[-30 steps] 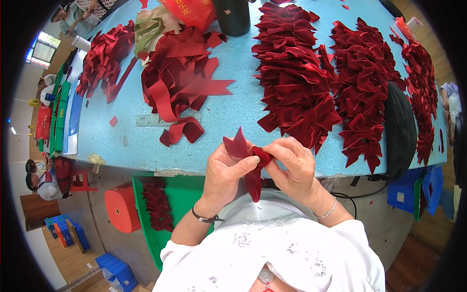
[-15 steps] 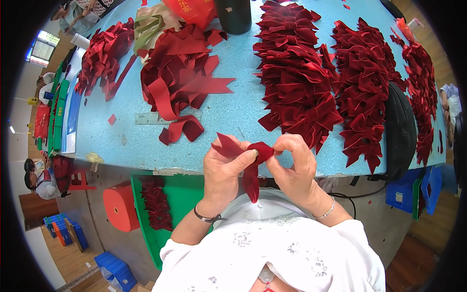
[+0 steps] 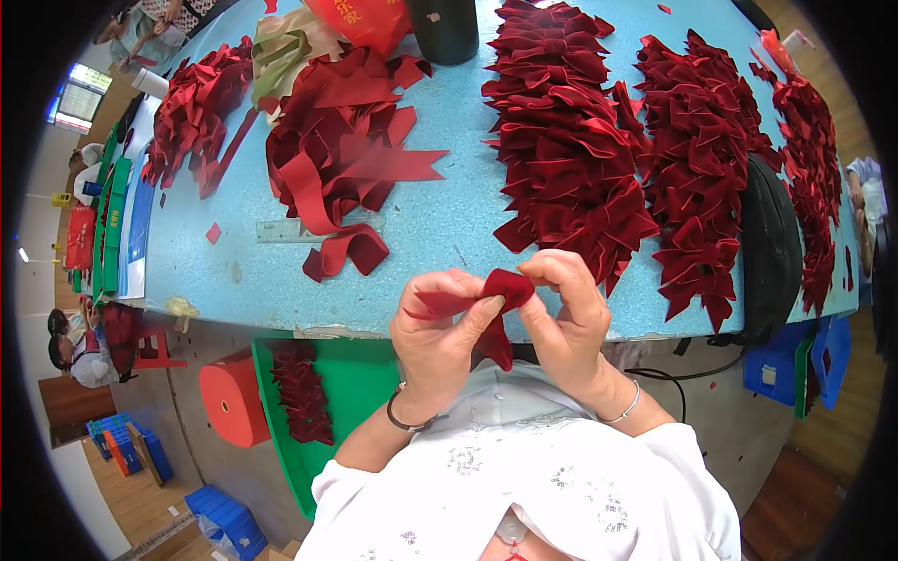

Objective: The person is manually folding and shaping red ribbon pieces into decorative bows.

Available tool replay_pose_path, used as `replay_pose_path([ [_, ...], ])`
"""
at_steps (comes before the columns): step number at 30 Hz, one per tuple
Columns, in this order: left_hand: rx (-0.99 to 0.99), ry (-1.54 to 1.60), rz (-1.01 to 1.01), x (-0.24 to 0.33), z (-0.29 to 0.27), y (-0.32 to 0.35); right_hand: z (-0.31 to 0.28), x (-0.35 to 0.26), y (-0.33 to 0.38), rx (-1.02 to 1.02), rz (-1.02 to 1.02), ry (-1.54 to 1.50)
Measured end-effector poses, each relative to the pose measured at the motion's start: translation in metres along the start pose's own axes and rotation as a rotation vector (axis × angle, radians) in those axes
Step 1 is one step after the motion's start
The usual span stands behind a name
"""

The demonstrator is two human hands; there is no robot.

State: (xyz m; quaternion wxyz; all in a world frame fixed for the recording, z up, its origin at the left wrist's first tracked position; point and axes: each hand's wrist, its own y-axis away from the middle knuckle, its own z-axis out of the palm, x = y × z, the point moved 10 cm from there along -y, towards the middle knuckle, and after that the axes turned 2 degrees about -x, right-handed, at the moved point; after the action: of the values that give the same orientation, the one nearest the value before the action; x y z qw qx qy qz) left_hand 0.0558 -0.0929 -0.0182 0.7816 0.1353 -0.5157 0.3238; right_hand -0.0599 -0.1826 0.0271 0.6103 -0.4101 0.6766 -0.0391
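- A ribbon (image 3: 510, 284) was held between the left hand (image 3: 436, 338) and right hand (image 3: 572, 327).
- It was pinched by each one's nearly closed thumb and fingers.
- Bows (image 3: 571, 140) were piled beyond them.

The held dark-red ribbon (image 3: 508, 285) is showing a soft velvet nap. The rows of bows (image 3: 566, 131) are sharing that plush finish, while the ribbon heap (image 3: 323, 192) is looking flatter, more matt. The speckled tabletop (image 3: 440, 210) is gleaming faintly. The ruler (image 3: 281, 231) is looking like clear plastic, the green crate (image 3: 360, 379) like smooth plastic; the black bag (image 3: 772, 257) is appearing matt, perhaps cloth.
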Motion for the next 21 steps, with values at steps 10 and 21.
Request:
replay_pose_path([
  [10,-0.057,-0.164,0.258,0.017,0.009,0.008,0.007,0.027,0.011,-0.139,0.239,-0.073],
  [21,-0.059,0.051,-0.441,-0.005,-0.008,-0.004,-0.005,-0.006,0.004,-0.170,-0.150,-0.265],
])
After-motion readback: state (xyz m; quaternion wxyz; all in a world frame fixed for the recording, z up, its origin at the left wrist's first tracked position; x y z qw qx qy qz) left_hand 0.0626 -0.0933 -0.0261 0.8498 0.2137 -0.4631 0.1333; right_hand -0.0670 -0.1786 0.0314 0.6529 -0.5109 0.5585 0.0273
